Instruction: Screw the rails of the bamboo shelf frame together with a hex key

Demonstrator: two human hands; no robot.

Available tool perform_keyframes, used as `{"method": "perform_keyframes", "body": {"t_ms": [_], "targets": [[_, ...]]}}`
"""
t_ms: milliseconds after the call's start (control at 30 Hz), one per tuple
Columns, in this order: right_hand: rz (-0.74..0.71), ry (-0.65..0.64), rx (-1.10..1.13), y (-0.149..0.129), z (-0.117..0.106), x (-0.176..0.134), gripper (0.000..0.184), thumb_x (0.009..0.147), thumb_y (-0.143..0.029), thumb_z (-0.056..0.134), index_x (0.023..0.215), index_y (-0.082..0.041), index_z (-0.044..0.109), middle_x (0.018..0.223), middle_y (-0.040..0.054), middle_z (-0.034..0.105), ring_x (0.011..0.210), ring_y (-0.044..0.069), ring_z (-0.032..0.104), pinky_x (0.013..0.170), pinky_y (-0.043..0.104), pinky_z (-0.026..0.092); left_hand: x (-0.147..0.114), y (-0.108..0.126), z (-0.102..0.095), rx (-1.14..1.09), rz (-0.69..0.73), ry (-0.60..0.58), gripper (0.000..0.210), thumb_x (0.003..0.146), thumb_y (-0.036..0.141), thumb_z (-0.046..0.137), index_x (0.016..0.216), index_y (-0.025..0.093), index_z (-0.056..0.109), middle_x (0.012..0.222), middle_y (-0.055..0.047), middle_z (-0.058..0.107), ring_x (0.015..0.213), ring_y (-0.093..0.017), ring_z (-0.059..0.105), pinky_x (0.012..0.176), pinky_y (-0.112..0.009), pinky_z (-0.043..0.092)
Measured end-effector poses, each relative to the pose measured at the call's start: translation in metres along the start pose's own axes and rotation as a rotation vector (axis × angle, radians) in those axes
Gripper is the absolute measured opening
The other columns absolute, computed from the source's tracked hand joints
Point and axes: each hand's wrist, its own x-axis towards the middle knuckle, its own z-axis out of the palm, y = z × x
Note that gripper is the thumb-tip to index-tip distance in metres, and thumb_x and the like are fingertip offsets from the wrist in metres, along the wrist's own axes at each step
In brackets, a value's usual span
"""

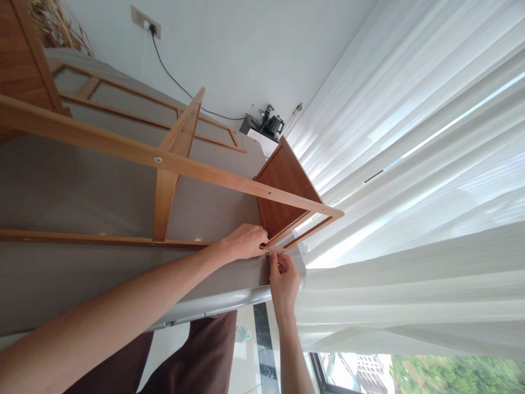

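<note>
A wooden shelf unit lies on its side, its long upper rail [221, 176] crossing the view with screw heads in it. My left hand [245, 241] grips the lower frame rail where it meets the reddish-brown end shelf board [283, 183]. Just below that corner, my right hand [284, 276] is closed in a pinch against the rail's outer side. A tiny metallic bit shows at its fingertips, too small to name. Farther left, a middle shelf board [182, 137] stands between the rails.
Under the unit is a grey table top [221, 205]. A loose wooden ladder-like frame [135, 104] lies behind it. A black kettle [274, 126] stands on a small cabinet at the back. White curtains [410, 164] hang on the right. A wall socket [146, 23] has a black cable.
</note>
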Motion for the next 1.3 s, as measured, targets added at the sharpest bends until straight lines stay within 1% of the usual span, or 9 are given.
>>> {"method": "perform_keyframes", "body": {"t_ms": [67, 167, 267, 367, 533, 667, 867, 1167, 1300], "targets": [[0.039, -0.013, 0.049, -0.001, -0.002, 0.001, 0.045, 0.094, -0.063, 0.054, 0.088, -0.02, 0.067, 0.067, 0.0011, 0.072, 0.049, 0.016, 0.061, 0.053, 0.026, 0.044, 0.0, -0.001, 0.001, -0.002, 0.004, 0.004, 0.018, 0.088, 0.03, 0.068, 0.074, 0.021, 0.073, 0.086, -0.005, 0.077, 0.084, -0.022, 0.071, 0.066, -0.028, 0.045], [0.068, -0.027, 0.102, -0.001, -0.005, 0.0, 0.045, 0.094, -0.062, 0.056, 0.094, -0.019, 0.068, 0.066, 0.0005, 0.072, 0.049, 0.016, 0.062, 0.053, 0.025, 0.044, 0.0, -0.002, 0.002, -0.005, 0.005, 0.012, 0.017, 0.088, 0.03, 0.068, 0.075, 0.021, 0.073, 0.088, -0.005, 0.077, 0.084, -0.022, 0.071, 0.066, -0.028, 0.045], [0.078, -0.038, 0.128, 0.002, -0.008, 0.0, 0.046, 0.093, -0.062, 0.059, 0.101, -0.019, 0.069, 0.058, -0.0014, 0.068, 0.05, 0.017, 0.062, 0.053, 0.025, 0.043, 0.0, -0.002, 0.003, -0.003, 0.004, 0.015, 0.018, 0.088, 0.031, 0.068, 0.074, 0.02, 0.073, 0.088, -0.004, 0.077, 0.084, -0.022, 0.071, 0.066, -0.028, 0.045], [0.081, -0.055, 0.142, 0.007, -0.009, 0.002, 0.046, 0.093, -0.063, 0.058, 0.098, -0.019, 0.07, 0.053, -0.0023, 0.064, 0.051, 0.017, 0.061, 0.052, 0.025, 0.041, 0.0, -0.001, 0.002, 0.002, 0.001, 0.011, 0.019, 0.088, 0.031, 0.068, 0.074, 0.02, 0.072, 0.088, -0.004, 0.077, 0.085, -0.023, 0.072, 0.065, -0.028, 0.044], [0.077, -0.059, 0.128, 0.012, -0.009, 0.002, 0.045, 0.095, -0.062, 0.056, 0.096, -0.02, 0.072, 0.055, -0.0021, 0.065, 0.054, 0.016, 0.061, 0.055, 0.025, 0.042, 0.001, -0.001, 0.002, 0.012, -0.007, 0.005, 0.017, 0.088, 0.031, 0.068, 0.076, 0.02, 0.073, 0.089, -0.005, 0.077, 0.084, -0.022, 0.071, 0.065, -0.028, 0.045], [0.068, -0.066, 0.103, 0.011, -0.009, 0.003, 0.043, 0.093, -0.062, 0.059, 0.09, -0.021, 0.073, 0.055, -0.002, 0.064, 0.054, 0.017, 0.06, 0.054, 0.025, 0.042, 0.0, 0.0, 0.001, 0.019, -0.01, 0.001, 0.018, 0.089, 0.032, 0.067, 0.076, 0.02, 0.073, 0.09, -0.005, 0.077, 0.086, -0.023, 0.072, 0.065, -0.028, 0.045], [0.039, -0.063, 0.064, 0.005, -0.009, 0.003, 0.044, 0.094, -0.062, 0.057, 0.085, -0.021, 0.072, 0.052, -0.0031, 0.062, 0.052, 0.016, 0.057, 0.055, 0.025, 0.041, 0.0, 0.001, -0.001, 0.019, -0.009, -0.005, 0.019, 0.089, 0.031, 0.067, 0.074, 0.02, 0.072, 0.09, -0.005, 0.077, 0.086, -0.023, 0.072, 0.065, -0.028, 0.045], [0.016, -0.065, 0.05, 0.004, -0.008, 0.003, 0.038, 0.094, -0.058, 0.058, 0.087, -0.023, 0.072, 0.053, -0.0044, 0.062, 0.054, 0.016, 0.061, 0.059, 0.025, 0.042, 0.0, 0.0, -0.001, 0.017, 0.001, -0.006, 0.019, 0.089, 0.031, 0.067, 0.074, 0.02, 0.072, 0.088, -0.004, 0.077, 0.083, -0.021, 0.071, 0.064, -0.028, 0.044], [0.004, -0.099, 0.075, 0.0, -0.011, 0.005, 0.038, 0.091, -0.059, 0.061, 0.091, -0.023, 0.071, 0.06, -0.0033, 0.068, 0.054, 0.016, 0.063, 0.06, 0.026, 0.044, 0.0, 0.0, -0.001, 0.016, 0.001, 0.002, 0.02, 0.088, 0.03, 0.068, 0.072, 0.02, 0.071, 0.086, -0.004, 0.077, 0.082, -0.022, 0.071, 0.064, -0.028, 0.044]]}}
